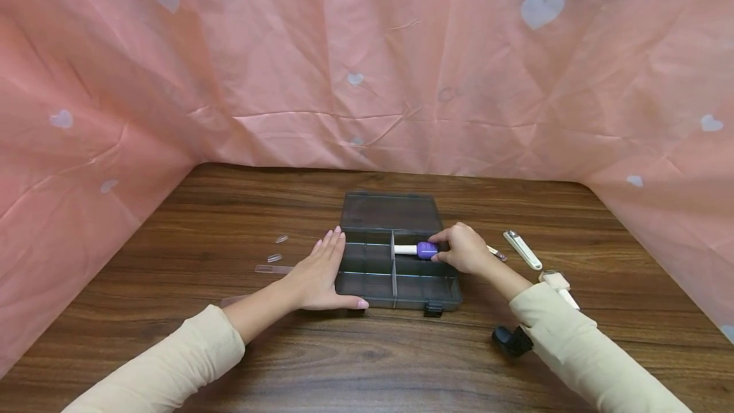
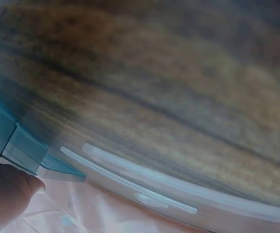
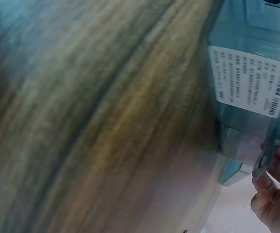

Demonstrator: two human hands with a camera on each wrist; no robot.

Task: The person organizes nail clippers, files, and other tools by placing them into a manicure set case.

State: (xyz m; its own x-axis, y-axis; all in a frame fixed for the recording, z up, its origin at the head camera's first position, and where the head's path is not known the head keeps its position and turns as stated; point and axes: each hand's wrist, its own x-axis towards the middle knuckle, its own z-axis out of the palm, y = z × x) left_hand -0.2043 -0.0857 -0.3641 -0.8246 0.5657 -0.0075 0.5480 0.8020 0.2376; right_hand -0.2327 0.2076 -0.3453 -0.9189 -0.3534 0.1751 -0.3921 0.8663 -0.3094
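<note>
At the right half of the grey box (image 1: 365, 285), the purple polish bottle (image 1: 427, 250) is lying left to right, its white cap (image 1: 405, 250) pointing left. From its right end, the right hand (image 1: 467, 248) is pinching it between thumb and fingers; the left hand (image 1: 317, 276), straight-fingered, is resting along the box's left side.

Passage is free across the front tabletop (image 1: 367, 362) — inside the box (image 1: 415, 303), the divider (image 1: 394, 282) blocks sideways reach.

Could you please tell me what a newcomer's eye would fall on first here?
Probably the pink curtain with pale hearts, hanging behind and beside the wooden table. Then the purple bottle, pinched by the right hand at the right half of the open gray box.
</note>
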